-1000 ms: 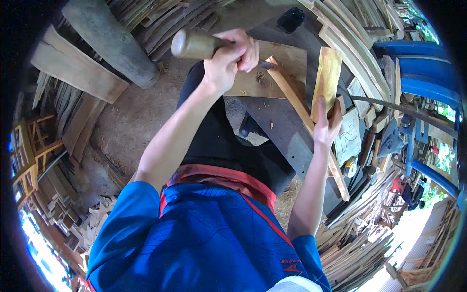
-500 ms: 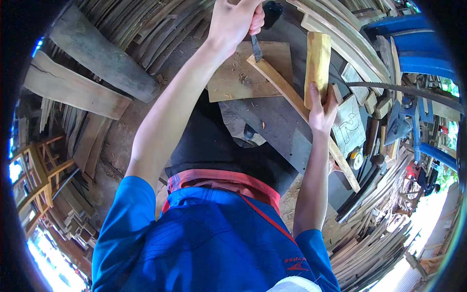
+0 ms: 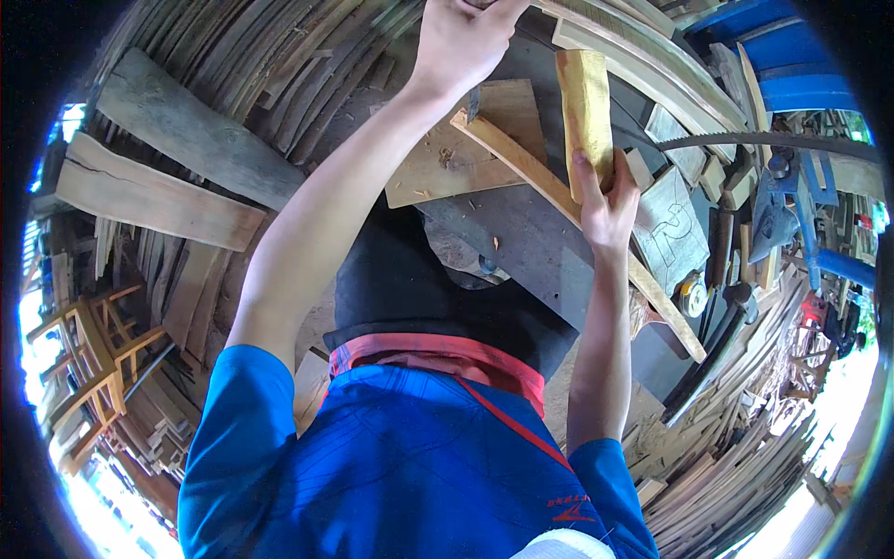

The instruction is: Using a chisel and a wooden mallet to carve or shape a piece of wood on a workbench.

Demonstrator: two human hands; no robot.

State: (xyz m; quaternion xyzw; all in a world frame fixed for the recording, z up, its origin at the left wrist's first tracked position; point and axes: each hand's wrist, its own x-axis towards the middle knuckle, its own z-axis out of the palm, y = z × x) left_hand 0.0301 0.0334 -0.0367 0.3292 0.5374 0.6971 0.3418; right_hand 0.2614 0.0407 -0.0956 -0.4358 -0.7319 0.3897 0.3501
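Observation:
My left hand (image 3: 466, 42) is closed high in the view around a chisel, whose handle it hides. The chisel's flat metal blade (image 3: 474, 102) stands at the far end of a long narrow wooden strip (image 3: 521, 158). The strip slants from a square board (image 3: 419, 172) toward the near right, passing beneath my right hand. My right hand (image 3: 612, 207) grips the near end of a thick yellowish wooden block (image 3: 585, 107). This block is raised beside the strip, its far end apart from the chisel.
The strip lies over a dark work surface (image 3: 531, 247) with some shavings. To the right are a board with drawn lines (image 3: 672, 228), a tape measure (image 3: 693, 296), a hammer (image 3: 740, 298) and a toothed saw blade (image 3: 782, 140). Stacked planks (image 3: 223, 200) line the left; a wooden chair (image 3: 93, 363) stands there.
The view has shifted slightly. My left hand has turned around the chisel, its fingers now less visible. My right hand has shifted the block a little to the left.

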